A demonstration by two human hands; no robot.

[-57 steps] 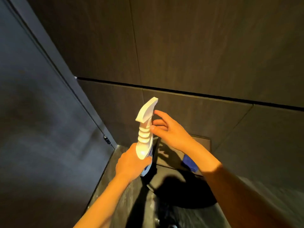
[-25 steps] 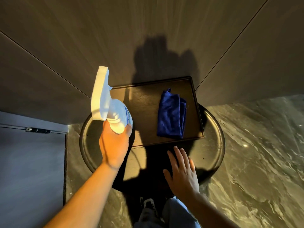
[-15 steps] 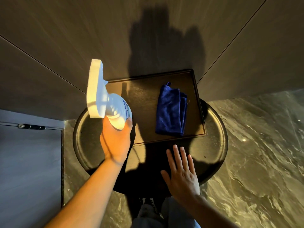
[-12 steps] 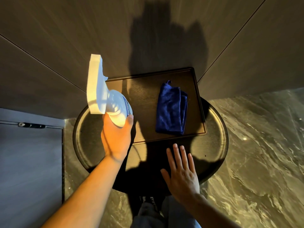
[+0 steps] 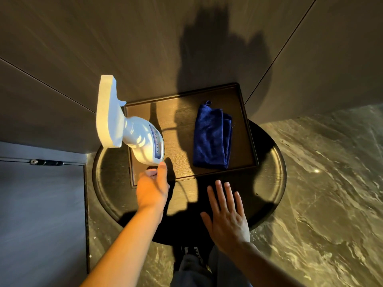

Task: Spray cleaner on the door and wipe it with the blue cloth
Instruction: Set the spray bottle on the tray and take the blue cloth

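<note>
Setting down a white plastic trigger spray bottle with a blue label (image 5: 132, 131), a person's left hand (image 5: 152, 188) reaches over a dark rectangular wooden tray (image 5: 182, 96) on a round black counter (image 5: 275, 177). The bottle stands on the tray's left part, its nozzle head pointing up toward the camera. The left fingers (image 5: 162, 169) are loosely curled at the bottle's base; the thumb side is hidden, so whether they grip it or merely touch it cannot be told. The forearm runs in from the lower left, wrist straight.

The folded dark blue microfibre cloth (image 5: 211, 137) lies flat on the tray's right half, well apart from the bottle, a small loop showing at its top corner. It looks soft, limp and light, likely to unfold if lifted by one edge; pinching through the whole folded stack near its middle should keep it bundled. The rigid bottle is best taken around its ribbed neck, and may be slick if wet.

The right hand (image 5: 227, 216) hovers over the counter's near edge below the cloth, palm down, fingers spread wide and straight, holding nothing. A grey door panel (image 5: 41, 214) fills the lower left
</note>
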